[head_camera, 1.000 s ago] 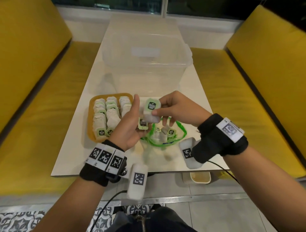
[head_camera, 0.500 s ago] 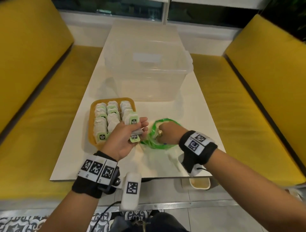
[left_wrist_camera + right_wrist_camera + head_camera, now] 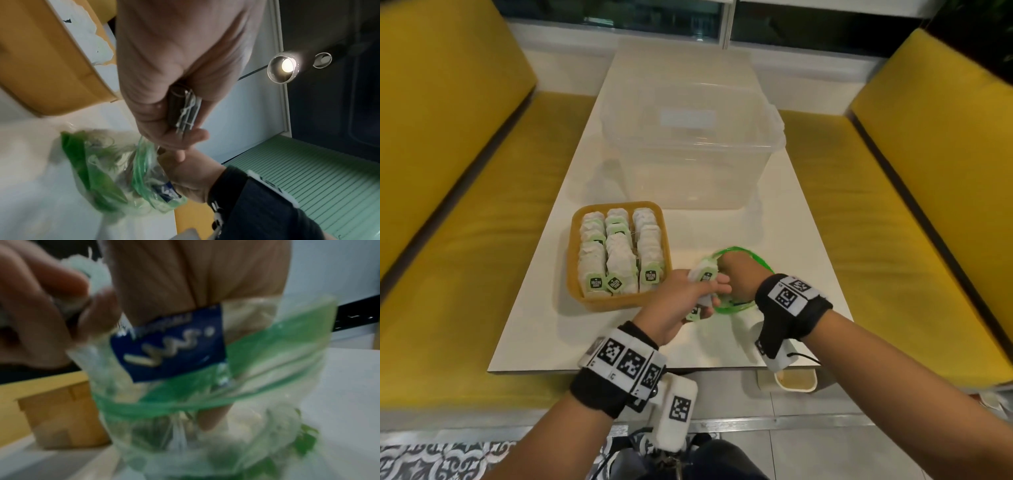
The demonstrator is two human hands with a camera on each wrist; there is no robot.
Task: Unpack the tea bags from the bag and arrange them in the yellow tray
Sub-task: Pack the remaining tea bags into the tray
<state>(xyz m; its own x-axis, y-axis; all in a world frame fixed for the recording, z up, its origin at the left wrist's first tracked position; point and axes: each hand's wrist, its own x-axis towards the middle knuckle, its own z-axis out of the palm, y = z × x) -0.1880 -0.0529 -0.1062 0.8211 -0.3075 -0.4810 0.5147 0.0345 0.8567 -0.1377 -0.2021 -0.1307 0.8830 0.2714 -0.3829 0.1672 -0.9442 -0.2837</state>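
Note:
The yellow tray sits on the white table, packed with three rows of tea bags with green tags. Just right of it my left hand grips a small stack of tea bags, seen edge-on in the left wrist view. My right hand reaches down into the clear zip bag with a green rim. Its fingers are inside the bag among more tea bags; whether they hold one is hidden by blur and plastic.
A large clear plastic tub stands behind the tray in the table's middle. Yellow bench seats run along both sides. A small cup sits below the table's near edge.
My right hand passed a tea bag to the left hand, then dropped into the zip bag. The left hand lowered toward the table with its stack, beside the bag.

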